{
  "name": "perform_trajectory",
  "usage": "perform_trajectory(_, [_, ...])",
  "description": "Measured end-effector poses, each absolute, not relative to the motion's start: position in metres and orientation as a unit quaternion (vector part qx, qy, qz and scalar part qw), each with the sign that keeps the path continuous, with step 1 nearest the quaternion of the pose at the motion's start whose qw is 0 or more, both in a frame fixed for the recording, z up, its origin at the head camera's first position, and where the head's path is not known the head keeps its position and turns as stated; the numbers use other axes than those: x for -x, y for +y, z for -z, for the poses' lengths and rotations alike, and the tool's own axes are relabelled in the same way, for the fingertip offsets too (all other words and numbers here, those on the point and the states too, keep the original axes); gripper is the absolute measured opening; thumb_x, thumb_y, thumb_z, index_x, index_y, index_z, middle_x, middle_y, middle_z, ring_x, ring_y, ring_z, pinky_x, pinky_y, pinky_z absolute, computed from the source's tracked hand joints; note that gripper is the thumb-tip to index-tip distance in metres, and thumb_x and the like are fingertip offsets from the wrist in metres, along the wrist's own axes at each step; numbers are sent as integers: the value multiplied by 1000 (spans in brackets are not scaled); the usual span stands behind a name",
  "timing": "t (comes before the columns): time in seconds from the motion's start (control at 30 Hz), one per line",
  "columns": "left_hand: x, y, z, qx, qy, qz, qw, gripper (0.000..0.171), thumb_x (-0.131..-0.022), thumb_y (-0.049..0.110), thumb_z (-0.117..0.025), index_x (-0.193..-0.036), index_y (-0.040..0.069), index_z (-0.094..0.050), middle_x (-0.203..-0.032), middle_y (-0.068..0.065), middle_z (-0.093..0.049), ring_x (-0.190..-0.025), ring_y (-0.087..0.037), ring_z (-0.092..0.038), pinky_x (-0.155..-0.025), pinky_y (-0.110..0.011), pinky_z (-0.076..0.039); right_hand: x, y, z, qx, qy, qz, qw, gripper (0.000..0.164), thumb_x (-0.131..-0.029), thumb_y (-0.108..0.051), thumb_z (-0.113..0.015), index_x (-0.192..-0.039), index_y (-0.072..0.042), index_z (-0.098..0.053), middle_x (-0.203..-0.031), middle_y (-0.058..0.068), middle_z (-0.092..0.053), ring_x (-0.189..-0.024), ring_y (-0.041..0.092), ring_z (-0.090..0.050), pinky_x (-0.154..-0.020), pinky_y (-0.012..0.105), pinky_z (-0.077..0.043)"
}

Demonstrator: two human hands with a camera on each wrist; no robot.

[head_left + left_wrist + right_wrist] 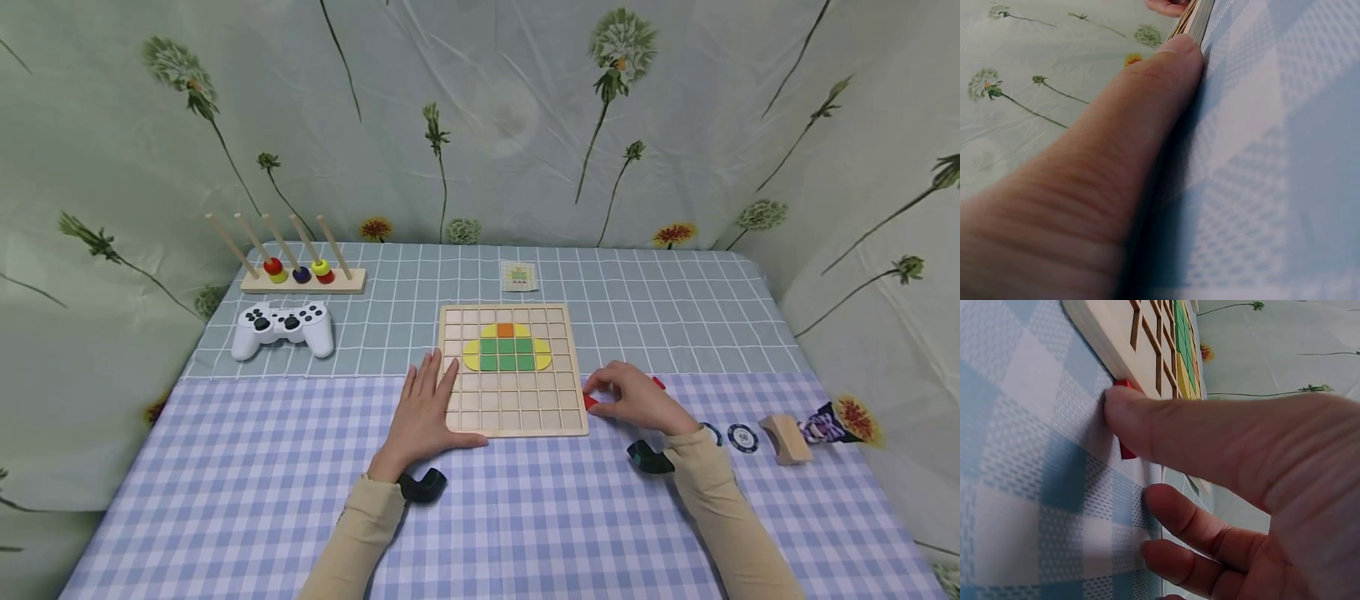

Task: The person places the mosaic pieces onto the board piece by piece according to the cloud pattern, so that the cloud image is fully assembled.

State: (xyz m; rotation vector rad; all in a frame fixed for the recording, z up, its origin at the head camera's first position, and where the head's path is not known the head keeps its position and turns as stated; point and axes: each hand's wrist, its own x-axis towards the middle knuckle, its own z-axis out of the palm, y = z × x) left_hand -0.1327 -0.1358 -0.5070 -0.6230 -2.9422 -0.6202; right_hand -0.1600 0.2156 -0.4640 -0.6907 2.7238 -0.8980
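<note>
A square wooden grid board lies on the cloth, with green, yellow and orange tiles set in its upper cells. My left hand rests at the board's lower left corner, fingers spread, the thumb along the near edge. Beside the board's right edge, my right hand pinches a small red tile between thumb and forefinger. The right wrist view shows the thumb covering much of that red tile; the forefinger is hidden there. Another red piece lies partly behind the right hand.
A small pattern card lies behind the board. At the left are a white game controller and a peg stand with coloured beads. Poker chips, a wooden arch block and a dark printed packet lie at the right.
</note>
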Motion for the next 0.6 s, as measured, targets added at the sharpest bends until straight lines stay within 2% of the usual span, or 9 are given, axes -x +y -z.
perform_trajectory(0.23, [133,-135,508,197,-959,200,28,124,-61,80,-64,-153,9,-18,-156,-18,-8,-143,-30,0,-113,-43,2,158,215,463,224,928,283,97,19,-75,-12,-80,-87,-18,-68,-84,0,-48,-73,16,-43,-65,30,-38])
perform_trajectory(0.6, [133,-135,507,197,-960,198,29,124,-61,79,-65,-153,10,-17,-156,-18,-7,-143,-30,0,-114,-43,2,156,213,463,221,932,275,82,16,-78,-15,-79,-88,-17,-66,-88,1,-50,-77,17,-42,-65,31,-36])
